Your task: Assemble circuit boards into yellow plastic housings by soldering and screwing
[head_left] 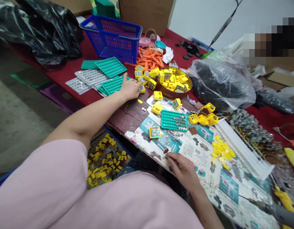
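Note:
My left hand (132,87) reaches out to a cluster of small yellow boxes (152,84) left of a round bowl; its fingertips touch one, and whether they grip it is unclear. My right hand (181,167) rests near the table's front edge, thumb and fingers pinched on something small I cannot make out. In front of it lies a yellow box (154,132) with silver discs showing in its open face. Behind that box, a green tray (170,121) holds button cells on its right side. Loose cells (176,135) are scattered below the tray.
Green trays (111,67) and a blue basket (111,38) stand at the back left. The bowl (169,93) is full of yellow boxes. Yellow pieces (222,149), a white rack (244,149) and a soldering iron (268,206) lie to the right. Another person is partly visible behind.

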The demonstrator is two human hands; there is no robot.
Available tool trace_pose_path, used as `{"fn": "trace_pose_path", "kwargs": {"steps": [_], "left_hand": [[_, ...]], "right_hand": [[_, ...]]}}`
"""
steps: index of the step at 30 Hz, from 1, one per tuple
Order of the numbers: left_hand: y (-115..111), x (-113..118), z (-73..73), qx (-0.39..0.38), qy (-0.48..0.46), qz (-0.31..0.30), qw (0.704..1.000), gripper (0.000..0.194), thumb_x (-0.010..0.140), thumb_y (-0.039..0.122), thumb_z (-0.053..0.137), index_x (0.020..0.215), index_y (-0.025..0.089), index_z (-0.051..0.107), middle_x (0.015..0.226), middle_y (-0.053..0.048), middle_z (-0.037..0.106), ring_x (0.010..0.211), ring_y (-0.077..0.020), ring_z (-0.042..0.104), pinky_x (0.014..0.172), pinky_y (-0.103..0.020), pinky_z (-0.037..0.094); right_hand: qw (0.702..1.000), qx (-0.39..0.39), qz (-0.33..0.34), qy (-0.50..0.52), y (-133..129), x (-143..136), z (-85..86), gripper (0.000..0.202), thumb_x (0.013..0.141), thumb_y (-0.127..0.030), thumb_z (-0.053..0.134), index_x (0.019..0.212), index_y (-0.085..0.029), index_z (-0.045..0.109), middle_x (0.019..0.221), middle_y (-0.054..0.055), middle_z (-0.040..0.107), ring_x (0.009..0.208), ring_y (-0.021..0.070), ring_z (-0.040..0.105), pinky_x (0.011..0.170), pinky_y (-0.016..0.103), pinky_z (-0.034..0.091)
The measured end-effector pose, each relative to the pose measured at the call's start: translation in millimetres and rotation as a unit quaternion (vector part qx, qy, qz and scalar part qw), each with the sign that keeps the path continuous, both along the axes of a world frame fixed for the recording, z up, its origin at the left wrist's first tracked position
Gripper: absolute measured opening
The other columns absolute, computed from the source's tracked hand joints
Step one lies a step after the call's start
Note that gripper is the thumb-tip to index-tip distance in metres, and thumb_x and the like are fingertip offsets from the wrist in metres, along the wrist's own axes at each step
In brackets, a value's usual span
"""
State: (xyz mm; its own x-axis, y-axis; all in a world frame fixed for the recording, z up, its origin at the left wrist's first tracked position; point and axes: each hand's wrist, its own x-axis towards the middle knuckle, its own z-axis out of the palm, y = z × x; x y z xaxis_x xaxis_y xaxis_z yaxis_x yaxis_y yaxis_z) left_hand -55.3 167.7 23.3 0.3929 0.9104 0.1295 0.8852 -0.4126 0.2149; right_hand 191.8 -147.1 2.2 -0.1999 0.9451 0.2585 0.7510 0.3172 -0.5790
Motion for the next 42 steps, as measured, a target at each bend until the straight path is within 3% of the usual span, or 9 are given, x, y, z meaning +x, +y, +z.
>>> {"fn": "trace_pose_path", "kwargs": {"steps": [5,9,12,19,28,31,35,38,42], "left_hand": [[-41,23,9.1,-0.124,-0.335,-0.063,0.932,0.059,0.089,0.034,0.051,0.143,0.012,0.049,0.137,-0.017,0.062,0.13,-0.0319,0.058,0.115,-0.055,0.037],[-86,36,15.5,-0.438,-0.579,-0.084,0.683,0.053,0.096,0.043,0.039,0.139,0.015,0.051,0.138,-0.016,0.063,0.117,-0.0298,0.067,0.104,-0.053,0.051],[-108,38,16.2,-0.52,-0.578,-0.085,0.623,0.051,0.099,0.042,0.035,0.136,0.014,0.054,0.137,-0.017,0.064,0.121,-0.0293,0.066,0.107,-0.054,0.049],[-126,46,16.1,-0.511,-0.501,-0.129,0.687,0.059,0.098,0.05,0.029,0.139,0.015,0.052,0.131,-0.019,0.067,0.125,-0.031,0.064,0.104,-0.056,0.051],[-140,50,9.6,-0.548,-0.551,-0.091,0.623,0.051,0.099,0.041,0.04,0.143,0.017,0.045,0.14,-0.017,0.061,0.122,-0.0277,0.065,0.102,-0.048,0.054],[-154,54,3.4,-0.463,-0.523,-0.147,0.701,0.057,0.093,0.051,0.051,0.14,0.019,0.048,0.137,-0.016,0.062,0.121,-0.0293,0.065,0.095,-0.046,0.057],[-178,62,-2.3,-0.166,-0.394,-0.287,0.857,0.071,0.087,0.039,0.068,0.15,0.024,0.04,0.134,-0.011,0.066,0.124,-0.0267,0.061,0.105,-0.043,0.05],[-191,70,-6.3,-0.004,-0.318,-0.367,0.874,0.08,0.09,0.028,0.066,0.158,0.028,0.024,0.132,-0.008,0.067,0.117,-0.0233,0.063,0.103,-0.04,0.049],[-203,83,-13.8,0.063,-0.268,-0.39,0.879,0.087,0.092,0.025,0.062,0.161,0.028,0.008,0.13,-0.008,0.069,0.107,-0.0232,0.065,0.097,-0.04,0.049]], "right_hand": [[1.0,-0.013,-0.014,0.013,-1,0,-3.1,0.016,0.097,-0.024,0.056,0.106,-0.023,0.069,0.096,0.002,0.078,0.087,0.0119,0.075,0.077,0.022,0.06],[0.999,-0.028,-0.015,0.031,0,-1,-3.4,0.018,0.097,-0.025,0.055,0.106,-0.023,0.071,0.096,0.003,0.078,0.087,0.0135,0.075,0.078,0.025,0.06],[0.998,-0.043,-0.02,0.04,-1,-1,-2.4,0.02,0.097,-0.026,0.054,0.107,-0.022,0.071,0.097,0.004,0.078,0.088,0.0143,0.075,0.081,0.027,0.061],[0.997,-0.054,-0.023,0.043,-5,1,-0.7,0.021,0.097,-0.027,0.053,0.106,-0.024,0.072,0.097,0.005,0.079,0.089,0.0161,0.075,0.081,0.029,0.061],[0.996,-0.05,-0.03,0.072,-8,0,-0.4,0.02,0.097,-0.026,0.054,0.104,-0.023,0.073,0.096,0.005,0.078,0.089,0.0151,0.074,0.082,0.028,0.06],[0.987,-0.057,-0.085,0.124,-10,0,-1.7,0.021,0.095,-0.032,0.058,0.109,-0.024,0.071,0.104,0.006,0.077,0.093,0.016,0.073,0.087,0.031,0.06],[0.93,-0.113,-0.181,0.298,-10,1,-3.1,0.049,0.09,-0.051,0.063,0.132,-0.027,0.059,0.123,0.008,0.072,0.096,0.0175,0.073,0.08,0.033,0.063],[0.874,-0.147,-0.206,0.416,-8,3,-1.2,0.062,0.085,-0.063,0.063,0.136,-0.029,0.055,0.114,0.006,0.074,0.094,0.0185,0.074,0.074,0.032,0.064],[0.838,-0.192,-0.217,0.463,-4,7,2.9,0.072,0.081,-0.068,0.065,0.14,-0.029,0.05,0.088,-0.001,0.074,0.085,0.0171,0.074,0.07,0.031,0.065]]}}
